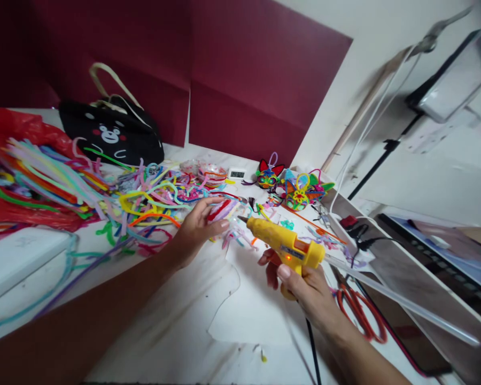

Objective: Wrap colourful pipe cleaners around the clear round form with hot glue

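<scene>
My left hand (200, 227) is closed around a small pipe-cleaner craft piece (220, 210) with red, lilac and pale stripes. In my right hand (300, 283) is a yellow hot glue gun (284, 241), gripped by its handle. An orange light glows on its side, and a clear glue stick (404, 307) sticks out at the back. The nozzle points left, close to the craft piece; whether it touches cannot be made out. A black cord hangs from the handle.
Loose pipe cleaners (160, 198) cover the left and back, some in a red bag (70, 208). A black bag (112, 133) stands behind. Finished pipe-cleaner figures (299, 195) sit at the back right. Red-handled scissors (361, 307) and a phone (409, 331) lie right, a white box (24, 256) left.
</scene>
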Demonstrator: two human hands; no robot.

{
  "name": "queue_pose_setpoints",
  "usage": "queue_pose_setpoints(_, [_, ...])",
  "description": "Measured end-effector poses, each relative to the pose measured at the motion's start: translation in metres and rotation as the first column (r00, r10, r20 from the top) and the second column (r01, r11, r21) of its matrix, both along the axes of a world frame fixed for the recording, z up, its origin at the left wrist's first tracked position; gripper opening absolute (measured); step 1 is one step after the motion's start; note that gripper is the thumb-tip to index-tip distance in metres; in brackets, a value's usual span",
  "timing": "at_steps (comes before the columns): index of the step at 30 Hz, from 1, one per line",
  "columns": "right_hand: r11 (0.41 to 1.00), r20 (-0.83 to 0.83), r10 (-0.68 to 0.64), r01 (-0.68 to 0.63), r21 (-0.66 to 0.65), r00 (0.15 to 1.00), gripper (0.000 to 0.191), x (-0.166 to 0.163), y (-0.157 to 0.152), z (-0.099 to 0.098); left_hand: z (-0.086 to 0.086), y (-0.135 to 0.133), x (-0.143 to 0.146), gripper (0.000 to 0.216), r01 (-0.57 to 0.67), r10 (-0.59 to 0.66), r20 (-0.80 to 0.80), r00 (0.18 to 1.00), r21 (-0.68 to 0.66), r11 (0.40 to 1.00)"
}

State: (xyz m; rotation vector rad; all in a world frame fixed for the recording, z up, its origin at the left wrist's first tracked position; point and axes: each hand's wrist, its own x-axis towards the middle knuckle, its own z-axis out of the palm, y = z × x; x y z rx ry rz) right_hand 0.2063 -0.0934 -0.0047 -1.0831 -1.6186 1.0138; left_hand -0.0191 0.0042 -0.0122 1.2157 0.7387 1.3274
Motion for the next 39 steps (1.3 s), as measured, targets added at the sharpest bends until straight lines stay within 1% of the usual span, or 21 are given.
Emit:
queue_pose_setpoints(3, [1.0,0.014,-0.002,0.002,-0.014,1.0,0.035,0.001,-0.002,-0.002,0.0,-0.002,0.002,0.059,-0.006,0.006,-0.012,1.0,-0.004,1.0])
queue_pose_setpoints(7, [0.999,0.01,0.012,-0.012,-0.034,1.0,0.038,0.003,-0.003,-0.002,0.0,-0.003,0.003,0.058,0.031,-0.031,-0.021,0.999,0.016,0.999])
queue_pose_setpoints(13, [0.998,0.043,0.04,-0.038,-0.049,0.998,0.037,0.005,-0.003,-0.003,0.0,-0.003,0.002,0.059,0.059,-0.058,-0.032,0.998,0.027,0.998])
queue_pose_setpoints(18, [0.996,0.019,0.035,-0.033,-0.082,0.999,0.038,0.005,-0.003,-0.003,-0.001,-0.002,0.002,0.056,0.072,-0.071,-0.022,0.997,0.039,0.997])
queue_pose_setpoints(28, [0.995,-0.024,0.031,-0.033,-0.097,0.999,0.041,0.005,-0.003,0.0,-0.002,0.0,0.001,0.057,0.075,-0.073,-0.035,0.997,0.051,0.996])
queue_pose_setpoints(34, [0.989,-0.016,0.035,-0.037,-0.146,0.999,0.043,0.008,-0.002,0.001,-0.002,-0.001,0.001,0.056,0.086,-0.084,-0.041,0.996,0.053,0.995])
queue_pose_setpoints(39, [0.985,-0.027,0.015,-0.02,-0.171,1.0,0.045,0.011,-0.006,-0.003,-0.002,0.001,-0.001,0.056,0.1,-0.098,-0.038,0.994,0.051,0.994])
